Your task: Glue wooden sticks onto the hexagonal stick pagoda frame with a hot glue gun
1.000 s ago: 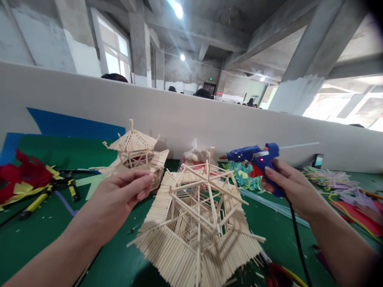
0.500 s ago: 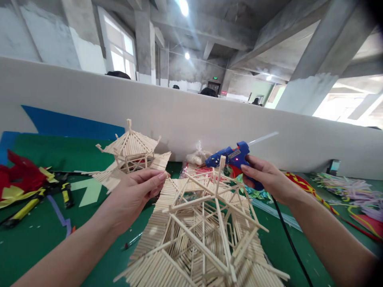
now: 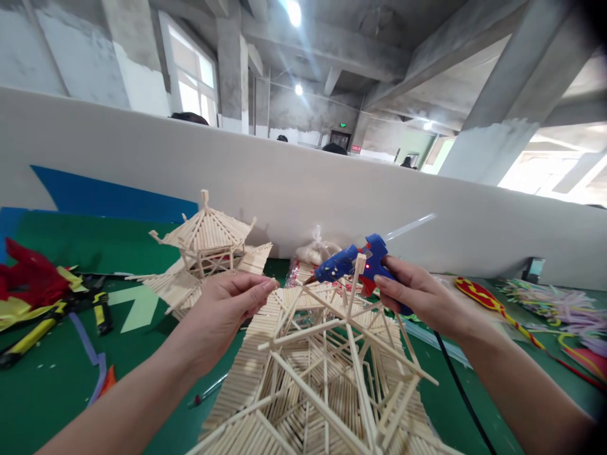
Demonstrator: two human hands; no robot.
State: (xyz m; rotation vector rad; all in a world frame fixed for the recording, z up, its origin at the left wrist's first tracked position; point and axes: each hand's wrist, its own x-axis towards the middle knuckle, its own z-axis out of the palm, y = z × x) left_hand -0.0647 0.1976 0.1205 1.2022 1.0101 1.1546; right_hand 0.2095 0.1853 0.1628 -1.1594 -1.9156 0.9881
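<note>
Holding glue gun (image 3: 336,264) in right hand (image 3: 420,292) over far edge of stick model (image 3: 325,379).
Right hand wraps the handle, nozzle toward left hand (image 3: 222,313); left fingertips pinched together by model's far left corner, can't tell what's between them. Second model (image 3: 208,229) behind left hand, on green table (image 3: 47,392).

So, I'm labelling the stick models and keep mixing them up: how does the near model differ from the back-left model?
The near model has an open upper roof of bare ribs; the back-left model has its upper roof filled in with sticks. The near model looks larger in view, while the back-left model stands farther off. Both are built of pale sticks and topped by a short upright post.
</note>
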